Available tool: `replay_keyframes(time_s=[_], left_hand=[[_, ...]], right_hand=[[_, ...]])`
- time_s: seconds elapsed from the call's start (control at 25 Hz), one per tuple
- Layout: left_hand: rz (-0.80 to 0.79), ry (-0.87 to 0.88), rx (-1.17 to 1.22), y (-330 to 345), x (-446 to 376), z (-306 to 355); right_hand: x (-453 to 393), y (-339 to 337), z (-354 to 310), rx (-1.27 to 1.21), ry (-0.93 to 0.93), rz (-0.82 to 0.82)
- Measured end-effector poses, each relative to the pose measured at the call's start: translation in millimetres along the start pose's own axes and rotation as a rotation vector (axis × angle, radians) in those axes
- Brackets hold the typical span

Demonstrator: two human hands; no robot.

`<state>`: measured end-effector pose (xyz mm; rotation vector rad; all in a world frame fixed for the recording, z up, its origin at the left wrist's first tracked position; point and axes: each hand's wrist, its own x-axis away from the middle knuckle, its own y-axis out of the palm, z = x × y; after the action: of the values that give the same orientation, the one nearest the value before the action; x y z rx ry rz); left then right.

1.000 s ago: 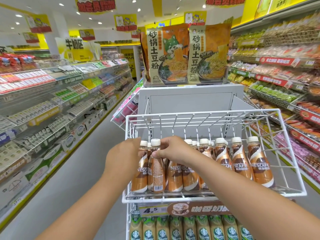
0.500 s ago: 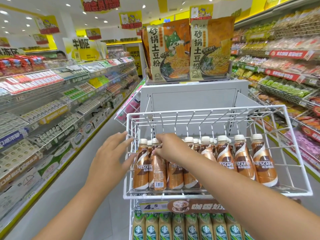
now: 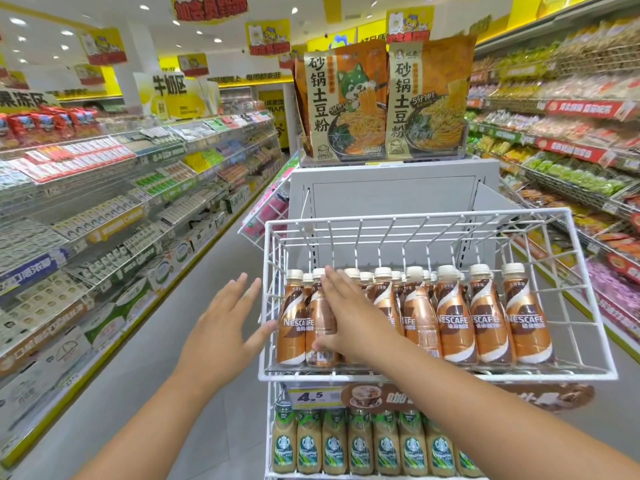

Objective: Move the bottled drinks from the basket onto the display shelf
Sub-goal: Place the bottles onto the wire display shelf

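From the head camera, the right hand (image 3: 349, 318) lies flat with straight fingers against the brown plastic Nescafé coffee bottles (image 3: 453, 317) near the left end of the row. The left hand (image 3: 221, 332) is spread open just left of the white wire shelf basket (image 3: 585, 306), holding nothing. The bottles stand upright in the basket; green-labelled Starbucks bottles (image 3: 360, 445) fill the tier below. Half a second earlier the right hand's fingers were curled over the bottle caps; now they are straight.

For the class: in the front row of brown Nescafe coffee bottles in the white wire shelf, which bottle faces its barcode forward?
The second brown Nescafe bottle from the left, beside the right hand: it shows a barcode; the others show logos.
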<state>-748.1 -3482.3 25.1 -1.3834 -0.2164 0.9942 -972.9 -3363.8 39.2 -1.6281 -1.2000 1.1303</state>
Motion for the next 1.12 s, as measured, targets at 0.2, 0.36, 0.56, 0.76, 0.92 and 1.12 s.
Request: replay_keyframes(time_s=[0.2, 0.36, 0.56, 0.76, 0.92, 1.12], left_hand=[[-0.022, 0.135, -0.057, -1, 3, -11], [-0.025, 0.212, -0.046, -1, 3, -22], [-0.032, 0.289, -0.025, 5, 12, -29], [-0.051, 0.418, -0.067, 16, 29, -6], [-0.104, 0.507, -0.053, 19, 45, 35], [-0.130, 0.630, -0.007, 24, 71, 117]], right_hand=[[2, 8, 2, 0.022, 0.042, -0.001], [1, 18, -9, 0.135, 0.095, 0.020], [34, 8, -24, 0.173, 0.228, 0.023], [87, 7, -43, 0.222, 0.385, 0.020], [147, -3, -54, 0.309, 0.459, 0.029], [237, -17, -38, 0.337, 0.612, 0.063]])
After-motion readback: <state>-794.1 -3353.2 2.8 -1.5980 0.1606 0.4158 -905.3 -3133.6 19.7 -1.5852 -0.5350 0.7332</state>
